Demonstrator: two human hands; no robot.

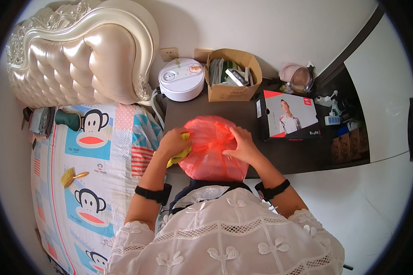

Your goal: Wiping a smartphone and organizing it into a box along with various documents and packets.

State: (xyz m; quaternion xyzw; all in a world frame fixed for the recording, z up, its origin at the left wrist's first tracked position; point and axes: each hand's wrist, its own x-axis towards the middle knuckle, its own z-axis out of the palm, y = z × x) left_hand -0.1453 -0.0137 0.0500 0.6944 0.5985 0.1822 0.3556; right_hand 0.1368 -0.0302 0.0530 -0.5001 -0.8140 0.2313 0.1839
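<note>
A full red plastic bag (210,161), gathered into a knot at its top, sits at the front edge of a dark tabletop (241,117), close against my body. My left hand (175,142) presses the bag's left side and has a yellow cloth (179,158) bunched in its grip; the fingertips are partly hidden. On the right side of the bag, my right hand (242,144) is spread, thumb and fingers apart, touching the red plastic near the knot.
Behind the bag stand a round white appliance (181,82) and an open cardboard box (234,94) of mixed items. A shoe box (290,115), power strip (332,120) and cable clutter lie right. On the bed (99,168) at left rest a brush (69,177) and a green pillow (68,119).
</note>
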